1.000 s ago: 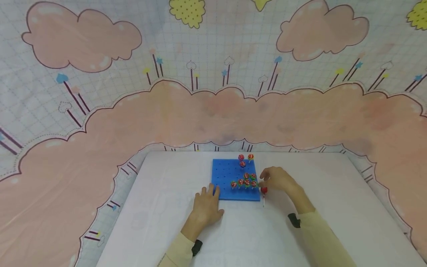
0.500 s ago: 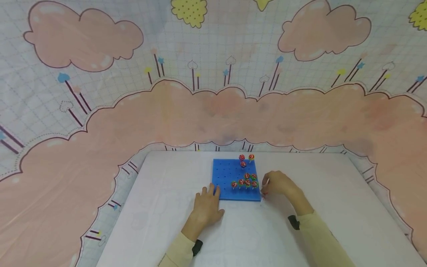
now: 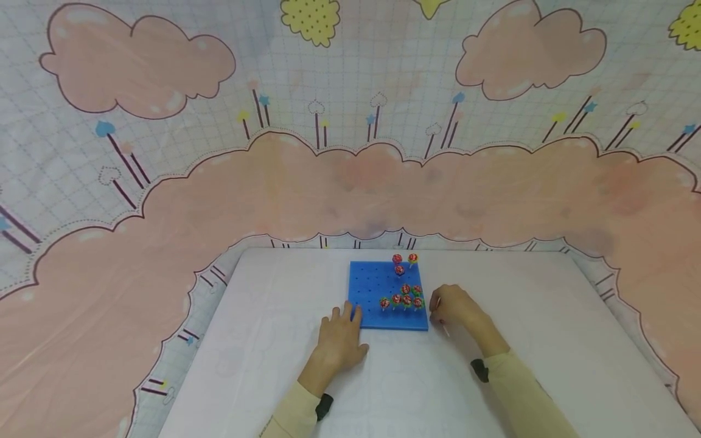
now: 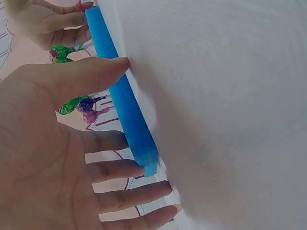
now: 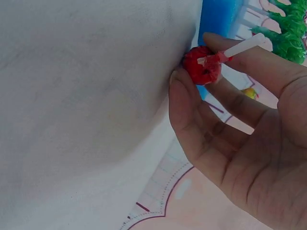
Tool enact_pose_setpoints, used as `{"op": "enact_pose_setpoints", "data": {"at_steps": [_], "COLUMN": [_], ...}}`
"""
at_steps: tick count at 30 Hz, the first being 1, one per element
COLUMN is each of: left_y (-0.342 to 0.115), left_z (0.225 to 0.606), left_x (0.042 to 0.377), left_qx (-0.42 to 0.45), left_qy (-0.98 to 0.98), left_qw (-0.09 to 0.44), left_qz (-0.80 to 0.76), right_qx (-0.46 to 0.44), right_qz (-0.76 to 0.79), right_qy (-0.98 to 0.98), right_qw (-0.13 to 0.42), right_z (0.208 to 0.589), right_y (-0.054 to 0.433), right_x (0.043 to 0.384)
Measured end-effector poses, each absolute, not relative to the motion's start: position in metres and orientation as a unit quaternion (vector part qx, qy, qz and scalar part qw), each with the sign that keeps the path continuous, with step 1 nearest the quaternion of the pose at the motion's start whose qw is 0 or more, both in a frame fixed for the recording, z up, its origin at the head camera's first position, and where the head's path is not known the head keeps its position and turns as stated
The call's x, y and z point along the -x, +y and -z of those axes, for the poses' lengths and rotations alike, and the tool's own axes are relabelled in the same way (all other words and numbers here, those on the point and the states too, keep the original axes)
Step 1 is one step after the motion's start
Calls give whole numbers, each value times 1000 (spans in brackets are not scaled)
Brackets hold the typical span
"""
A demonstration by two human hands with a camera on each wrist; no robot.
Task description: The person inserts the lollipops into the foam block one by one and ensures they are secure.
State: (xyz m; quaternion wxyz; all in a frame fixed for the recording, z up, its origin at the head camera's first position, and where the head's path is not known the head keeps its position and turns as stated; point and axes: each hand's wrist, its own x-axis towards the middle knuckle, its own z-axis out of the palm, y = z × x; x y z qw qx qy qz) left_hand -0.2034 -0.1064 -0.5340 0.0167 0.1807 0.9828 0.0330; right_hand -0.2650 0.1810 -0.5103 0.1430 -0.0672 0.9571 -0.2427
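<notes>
A blue board (image 3: 366,281) with rows of small holes lies on the white table. Several wrapped lollipops (image 3: 406,300) stand in it, mostly toward its right side. My left hand (image 3: 338,338) rests at the board's near-left corner, fingers spread and straight, as the left wrist view also shows. Just off the board's right edge, my right hand (image 3: 453,306) pinches a red lollipop (image 5: 204,65) by its round head, between thumb and fingers. Its white stick (image 5: 244,45) points back toward the palm. From the head view the candy is mostly hidden by the fingers.
The white table (image 3: 274,292) extends around the board on all sides. Behind it hangs a cloth (image 3: 350,188) printed with pink clouds. Green-wrapped lollipops (image 5: 288,36) stand close to the right hand in the right wrist view.
The red lollipop lay on the table beside the board; my right hand came down and took hold of it. Its stick now slants to the right. My left hand has stayed put.
</notes>
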Motion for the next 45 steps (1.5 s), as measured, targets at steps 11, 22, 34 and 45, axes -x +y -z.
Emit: {"op": "enact_pose_setpoints", "data": {"at_steps": [11, 22, 34, 45], "left_y": [-106, -107, -107, -106], "left_z": [533, 534, 533, 533], "left_x": [203, 203, 203, 203], "left_qx": [-181, -180, -185, -183], "left_qy": [983, 983, 982, 983], "left_qw": [13, 15, 4, 10], "left_qz": [-32, -38, -37, -28], "right_qx": [50, 59, 44, 72], "right_qz": [261, 249, 308, 380], "right_qy": [958, 964, 949, 904], "right_qw": [110, 75, -58, -185], "right_z": [503, 499, 497, 502], "right_y": [185, 189, 193, 186], "right_x": [268, 272, 283, 291]}}
